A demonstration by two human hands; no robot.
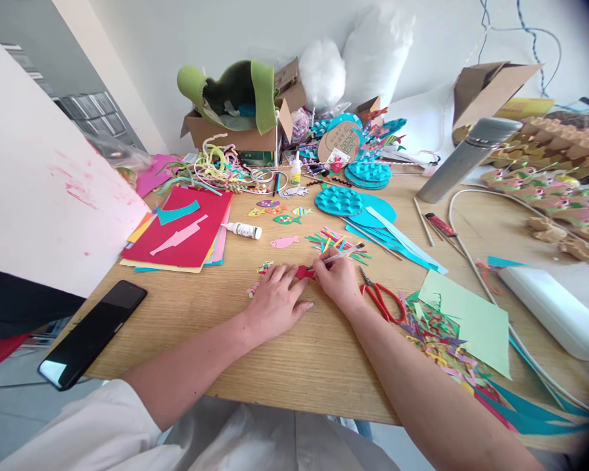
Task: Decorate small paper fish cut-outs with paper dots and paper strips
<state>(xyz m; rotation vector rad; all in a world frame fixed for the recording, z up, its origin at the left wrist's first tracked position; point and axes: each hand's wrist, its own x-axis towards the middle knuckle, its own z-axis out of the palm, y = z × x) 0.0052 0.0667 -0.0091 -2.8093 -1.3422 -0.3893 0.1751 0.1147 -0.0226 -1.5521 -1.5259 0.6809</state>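
Flat on the table, my left hand [279,297] has its fingers stretched out over the edge of a small red paper piece [305,272]. My right hand [338,281] grips a pen [341,254], its tip at the red paper. Part of that paper is hidden under my fingers. A pink paper fish [285,242] lies just beyond, and several decorated paper fish, one of them green [287,220], lie farther back. Thin coloured paper strips [330,239] are piled past my right hand. Red-handled scissors [383,299] rest to its right.
Coloured paper sheets [177,229], a white glue bottle [244,230] and a black phone [95,333] lie to the left. Paper scraps [436,340] and a light green sheet [476,320] are at right. A grey bottle [466,160] stands behind, near blue discs [341,201].
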